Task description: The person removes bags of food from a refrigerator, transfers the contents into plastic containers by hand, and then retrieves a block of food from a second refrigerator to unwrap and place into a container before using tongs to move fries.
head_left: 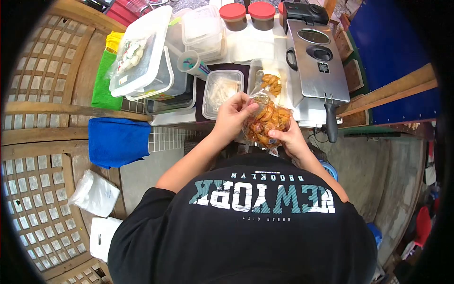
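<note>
Close to my body, over the table's front edge, I hold a clear plastic bag (268, 122) full of glossy orange-brown food pieces that look like marinated chicken. My left hand (232, 116) pinches the bag near its upper left edge, thumb against the fingers. On the other side my right hand (289, 138) grips the bag, thumb on its front and the fingers hidden behind. Just beyond the bag is a clear plastic container (257, 71) holding several similar pieces (271, 85). Left of it a lidded clear tub (222, 92) has pale contents.
A steel deep fryer (312, 57) with a black handle (330, 122) stands right. Two red-lidded jars (233, 18) are at the back. A printed cup (194, 65), stacked containers (203, 28) and a large white-lidded bin (146, 52) stand left. Green (105, 83) and blue cloths (118, 141) hang left.
</note>
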The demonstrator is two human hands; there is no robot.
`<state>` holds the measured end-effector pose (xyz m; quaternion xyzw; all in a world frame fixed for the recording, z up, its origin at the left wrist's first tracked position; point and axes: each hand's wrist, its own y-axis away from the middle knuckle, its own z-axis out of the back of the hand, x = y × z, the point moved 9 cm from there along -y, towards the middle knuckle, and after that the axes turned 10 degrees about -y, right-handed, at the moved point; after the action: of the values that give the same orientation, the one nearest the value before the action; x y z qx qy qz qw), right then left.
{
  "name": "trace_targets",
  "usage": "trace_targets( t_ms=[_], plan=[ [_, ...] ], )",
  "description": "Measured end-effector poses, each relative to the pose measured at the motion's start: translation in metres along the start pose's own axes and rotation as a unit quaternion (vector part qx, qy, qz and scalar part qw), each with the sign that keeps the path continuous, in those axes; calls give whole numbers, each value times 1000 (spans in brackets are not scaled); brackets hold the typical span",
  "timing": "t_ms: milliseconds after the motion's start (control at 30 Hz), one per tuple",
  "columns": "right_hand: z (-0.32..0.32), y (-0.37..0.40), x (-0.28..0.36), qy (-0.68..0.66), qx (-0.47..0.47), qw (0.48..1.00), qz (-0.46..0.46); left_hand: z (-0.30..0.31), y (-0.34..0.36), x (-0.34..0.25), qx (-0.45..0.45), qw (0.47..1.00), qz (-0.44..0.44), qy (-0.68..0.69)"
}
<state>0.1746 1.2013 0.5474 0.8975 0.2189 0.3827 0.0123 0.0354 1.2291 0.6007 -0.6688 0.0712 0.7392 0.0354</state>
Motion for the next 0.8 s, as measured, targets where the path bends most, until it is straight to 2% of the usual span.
trace_targets(
  t_ms=[100, 267, 333, 433, 533, 633, 667, 800],
  plan=[
    [-4, 2, 2, -20, -5, 1000, -10, -2, -3, 2, 47, 997, 59, -30],
    [-11, 7, 6, -121, -30, 990, -65, 1, -7, 4, 60, 994, 89, -10],
    [-6, 5, 8, -68, -31, 996, -40, 4, -8, -5, 54, 994, 97, -25],
    [-6, 3, 12, -27, -36, 999, -11, 7, -13, -4, 72, 994, 83, -7],
    [-7, -1, 13, 41, -19, 999, 11, 4, -16, -23, 4, 1000, 1, -8],
    [-18, -2, 18, 98, 12, 995, 26, 6, -12, -16, 1, 1000, 0, 2],
    [-22, -1, 20, 111, 21, 993, 30, 10, -10, -22, -27, 1000, 11, 2],
    [-20, -4, 19, 83, 18, 996, 33, 11, -8, -37, -40, 999, -21, 17]
  ],
)
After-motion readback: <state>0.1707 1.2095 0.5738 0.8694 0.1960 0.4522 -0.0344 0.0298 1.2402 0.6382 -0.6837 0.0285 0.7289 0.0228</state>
